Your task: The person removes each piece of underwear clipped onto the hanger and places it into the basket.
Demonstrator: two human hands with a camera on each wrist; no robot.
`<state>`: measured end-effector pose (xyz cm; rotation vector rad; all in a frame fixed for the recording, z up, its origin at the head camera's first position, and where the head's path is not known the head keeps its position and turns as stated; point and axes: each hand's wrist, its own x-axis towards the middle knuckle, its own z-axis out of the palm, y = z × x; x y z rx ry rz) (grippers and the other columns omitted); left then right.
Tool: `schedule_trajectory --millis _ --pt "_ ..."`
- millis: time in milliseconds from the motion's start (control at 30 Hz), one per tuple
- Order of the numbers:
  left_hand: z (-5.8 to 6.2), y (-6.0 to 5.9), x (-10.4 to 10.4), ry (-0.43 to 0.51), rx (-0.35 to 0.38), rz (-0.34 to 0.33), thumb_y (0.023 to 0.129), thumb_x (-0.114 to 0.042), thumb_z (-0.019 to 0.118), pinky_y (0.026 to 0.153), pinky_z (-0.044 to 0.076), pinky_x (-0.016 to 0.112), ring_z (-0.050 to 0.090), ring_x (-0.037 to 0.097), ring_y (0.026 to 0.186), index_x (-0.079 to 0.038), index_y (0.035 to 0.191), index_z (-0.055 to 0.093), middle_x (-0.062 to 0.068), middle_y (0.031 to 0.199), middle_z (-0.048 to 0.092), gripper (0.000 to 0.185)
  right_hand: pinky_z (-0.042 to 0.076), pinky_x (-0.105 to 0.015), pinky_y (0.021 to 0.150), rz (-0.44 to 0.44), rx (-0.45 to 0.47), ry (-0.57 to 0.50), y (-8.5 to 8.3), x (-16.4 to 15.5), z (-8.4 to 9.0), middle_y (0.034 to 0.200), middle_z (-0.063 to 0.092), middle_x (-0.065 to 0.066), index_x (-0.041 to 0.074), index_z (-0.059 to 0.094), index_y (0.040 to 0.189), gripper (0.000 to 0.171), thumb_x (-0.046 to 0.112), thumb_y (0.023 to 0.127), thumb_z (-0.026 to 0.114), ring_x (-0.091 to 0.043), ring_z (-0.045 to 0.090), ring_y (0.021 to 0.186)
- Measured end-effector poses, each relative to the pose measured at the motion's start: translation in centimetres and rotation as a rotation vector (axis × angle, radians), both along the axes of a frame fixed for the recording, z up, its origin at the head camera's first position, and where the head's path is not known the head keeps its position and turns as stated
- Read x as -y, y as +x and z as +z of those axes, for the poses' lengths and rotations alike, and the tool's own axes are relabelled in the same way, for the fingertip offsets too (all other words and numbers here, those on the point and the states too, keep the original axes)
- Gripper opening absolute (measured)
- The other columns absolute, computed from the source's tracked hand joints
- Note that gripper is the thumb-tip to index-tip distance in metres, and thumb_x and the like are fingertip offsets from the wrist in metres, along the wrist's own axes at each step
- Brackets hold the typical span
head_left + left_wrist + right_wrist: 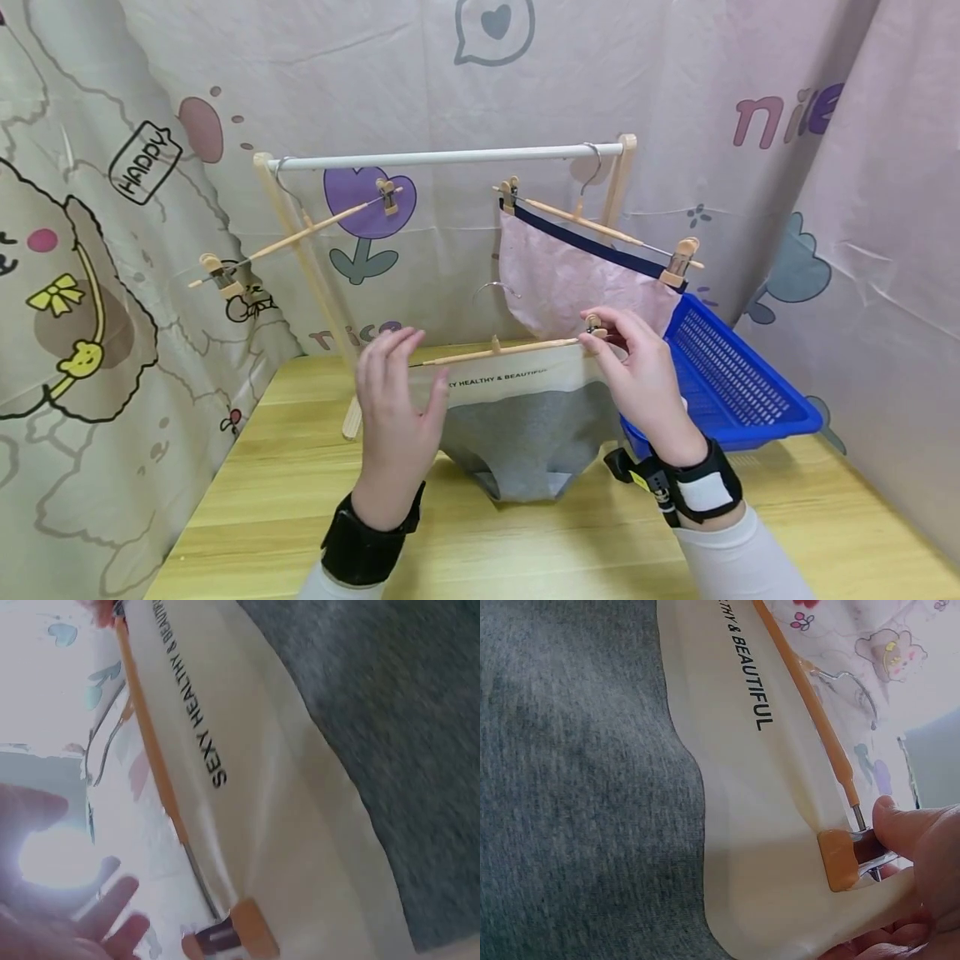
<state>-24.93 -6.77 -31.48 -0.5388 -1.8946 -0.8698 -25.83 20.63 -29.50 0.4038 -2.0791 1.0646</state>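
Your right hand (643, 367) pinches the clip (840, 859) at the right end of the hanger (501, 350), thumb on top; the other fingertips run off the edge of the right wrist view, so you cannot see how they sit under the cloth. The grey underwear (525, 442) hangs from that hanger in front of you, between your hands and above the table (285, 467), its cream waistband (510, 379) just under the bar. The print on the band is cut off at both ends in every view.

Your left hand (393, 400) is at the left end of the hanger with the fingers straight and slightly spread, gripping nothing that shows. From the head view the hand hides that end of the bar and the left clip (232, 937). The left wrist view shows that clip on the band's corner, but it is blurred and glare washes out your fingers (112, 907), so you cannot tell whether they touch it.

Behind, a rack (450, 156) carries a bare hanger (300, 233) at left and a second hanger (600, 227) holding pink underwear (570, 283), whose lower edge your right hand covers. A blue basket (735, 375) sits at right, partly behind your wrist
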Motion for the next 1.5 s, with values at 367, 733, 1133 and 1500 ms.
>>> schedule_trajectory --millis 367,733,1133,1500 --pt "-1.0 -0.6 -1.2 -0.084 0.156 -0.162 0.099 -0.020 0.070 0.112 0.041 0.053 0.056 0.035 0.128 0.001 0.130 0.063 0.017 0.129 0.065 0.039 0.045 -0.003 0.084 0.014 -0.049 0.076 0.4 0.4 -0.4 0.107 0.070 -0.011 0.003 0.069 0.119 0.027 0.002 0.093 0.074 -0.011 0.065 0.095" --pt "-1.1 -0.2 -2.0 -0.071 0.254 -0.250 0.100 -0.018 0.069 0.096 0.054 0.042 0.063 0.027 0.116 -0.002 0.120 0.068 0.011 0.123 0.069 0.026 0.046 -0.010 0.065 0.050 -0.122 0.187 0.9 1.2 -0.8 0.106 0.071 -0.008 0.004 0.070 0.118 0.032 -0.001 0.088 0.079 -0.016 0.065 0.091" --pt "-1.1 -0.1 -2.2 -0.058 0.339 -0.269 0.097 -0.015 0.072 0.080 0.058 0.031 0.064 0.017 0.091 -0.004 0.102 0.074 0.005 0.097 0.069 0.012 0.049 -0.011 0.065 0.119 -0.152 0.248 1.2 1.6 -0.8 0.102 0.069 -0.005 0.005 0.069 0.118 0.035 -0.003 0.086 0.080 -0.012 0.062 0.087" --pt "-1.2 -0.4 -1.9 -0.095 0.432 -0.301 0.096 -0.015 0.073 0.065 0.049 0.021 0.055 0.011 0.079 -0.009 0.096 0.071 -0.001 0.088 0.062 0.006 0.053 -0.015 0.067 0.129 -0.146 0.289 1.5 1.6 -0.6 0.103 0.068 -0.005 0.005 0.069 0.118 0.034 -0.002 0.086 0.079 -0.011 0.063 0.088"
